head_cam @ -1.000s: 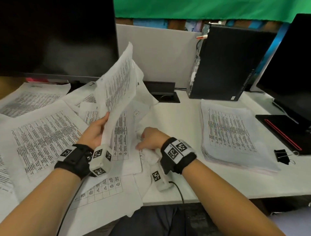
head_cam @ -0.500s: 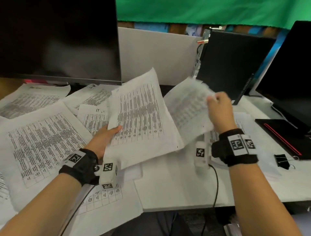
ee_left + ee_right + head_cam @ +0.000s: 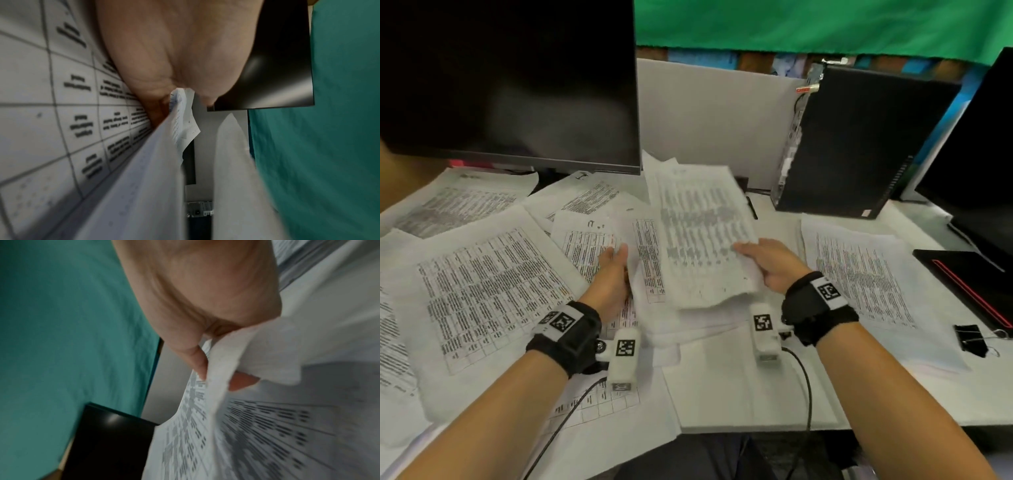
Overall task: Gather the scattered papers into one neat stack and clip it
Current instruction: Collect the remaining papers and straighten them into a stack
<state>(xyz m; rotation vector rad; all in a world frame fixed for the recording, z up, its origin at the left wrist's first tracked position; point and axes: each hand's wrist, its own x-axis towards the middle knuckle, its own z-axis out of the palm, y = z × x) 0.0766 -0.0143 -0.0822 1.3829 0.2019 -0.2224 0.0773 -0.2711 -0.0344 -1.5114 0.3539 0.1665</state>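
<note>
A person's left hand (image 3: 613,274) and right hand (image 3: 774,263) pinch opposite edges of papers (image 3: 698,233): light, floppy, likely best held by both sides

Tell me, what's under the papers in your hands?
More white sheets lie under the held papers, their edges sticking out toward the front. What sits right beneath the middle is covered.

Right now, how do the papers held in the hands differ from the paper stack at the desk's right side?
The held papers are lifted, gripped by the left hand and right hand; the paper stack lies flat, untouched. The held papers bend and overlap unevenly; the paper stack looks roughly aligned. Both are white printed sheets.
</note>
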